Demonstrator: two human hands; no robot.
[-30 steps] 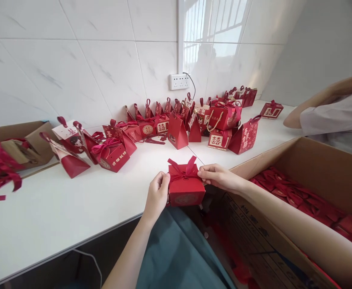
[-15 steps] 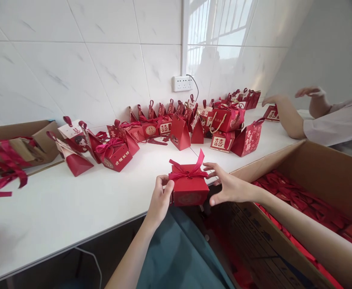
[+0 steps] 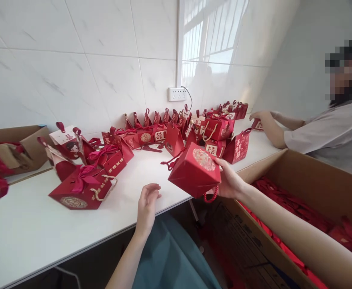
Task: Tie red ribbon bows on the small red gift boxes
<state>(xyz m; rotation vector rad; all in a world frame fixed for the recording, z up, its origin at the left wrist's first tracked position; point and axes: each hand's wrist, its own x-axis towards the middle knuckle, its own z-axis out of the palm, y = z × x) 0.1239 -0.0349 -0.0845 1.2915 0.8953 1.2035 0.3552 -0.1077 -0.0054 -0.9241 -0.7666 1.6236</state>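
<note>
My right hand (image 3: 228, 182) grips a red gift box (image 3: 190, 170) at its right side, holding it tilted above the table's front edge. The box has a round gold print and red cord handles. Left of it, my left hand (image 3: 147, 200) hovers at the edge with loosely curled fingers and nothing in it. Farther left on the white table stands a red box with a pink bow and gold rope handles (image 3: 82, 188). Behind that one sits another bowed red box (image 3: 112, 160), beside several triangular red and white favor boxes (image 3: 63, 160).
Rows of red boxes (image 3: 145, 136) line the tiled wall. A large cardboard carton (image 3: 323, 180) full of red items stands at my right. Another carton (image 3: 34, 140) with ribbons is at the far left. A co-worker (image 3: 329, 124) leans on the table at the right.
My left hand has come off the bowed box at the table's edge. My right hand now grips a tilted box. A bowed box with gold handles now stands at the left.
</note>
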